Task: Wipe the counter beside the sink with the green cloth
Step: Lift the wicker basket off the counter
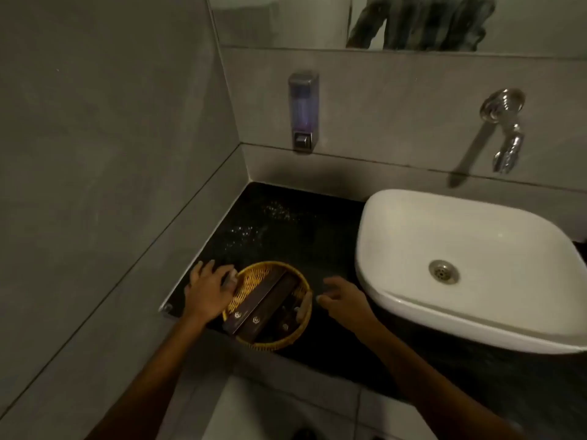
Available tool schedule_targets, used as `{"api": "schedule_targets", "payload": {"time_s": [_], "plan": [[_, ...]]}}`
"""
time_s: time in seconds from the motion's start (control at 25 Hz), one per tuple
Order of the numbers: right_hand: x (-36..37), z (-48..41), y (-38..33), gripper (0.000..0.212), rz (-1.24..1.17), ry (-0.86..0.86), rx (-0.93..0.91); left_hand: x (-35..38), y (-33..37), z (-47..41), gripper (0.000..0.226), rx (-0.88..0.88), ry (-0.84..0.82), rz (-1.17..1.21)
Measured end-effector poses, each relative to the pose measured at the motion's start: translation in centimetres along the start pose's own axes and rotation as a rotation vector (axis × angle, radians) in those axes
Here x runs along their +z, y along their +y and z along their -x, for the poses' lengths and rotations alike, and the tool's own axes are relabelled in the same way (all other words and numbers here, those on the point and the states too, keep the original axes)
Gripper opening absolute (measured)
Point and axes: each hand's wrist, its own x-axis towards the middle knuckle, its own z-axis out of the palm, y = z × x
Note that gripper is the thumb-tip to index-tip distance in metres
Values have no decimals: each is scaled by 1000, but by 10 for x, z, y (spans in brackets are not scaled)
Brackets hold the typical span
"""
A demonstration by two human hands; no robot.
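Observation:
The black counter (286, 230) lies left of the white sink (470, 249), with pale specks scattered on its far part. A round wicker basket (270, 304) holding dark flat packets sits at the counter's near edge. My left hand (208, 290) rests against the basket's left rim, fingers curled on it. My right hand (341, 298) hovers just right of the basket, fingers spread, nothing in it. No green cloth is in view.
A soap dispenser (303, 111) hangs on the back wall above the counter. A chrome tap (505, 128) sticks out over the sink. Grey tiled walls close the left side and the back. A mirror (413, 20) runs along the top.

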Motion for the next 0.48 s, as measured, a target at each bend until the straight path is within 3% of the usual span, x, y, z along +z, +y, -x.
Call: {"api": "schedule_targets", "payload": {"time_s": [0.16,0.32,0.48], "plan": [[30,-1,-1,53,-347,-94,262,-1,-15,-3,39,-94,-37,310],[37,7,-2,50,-560,-64,313,4,-11,-12,41,-272,-77,513],[23,25,16,52,-553,41,275,13,0,-2,28,-259,-200,593]]}}
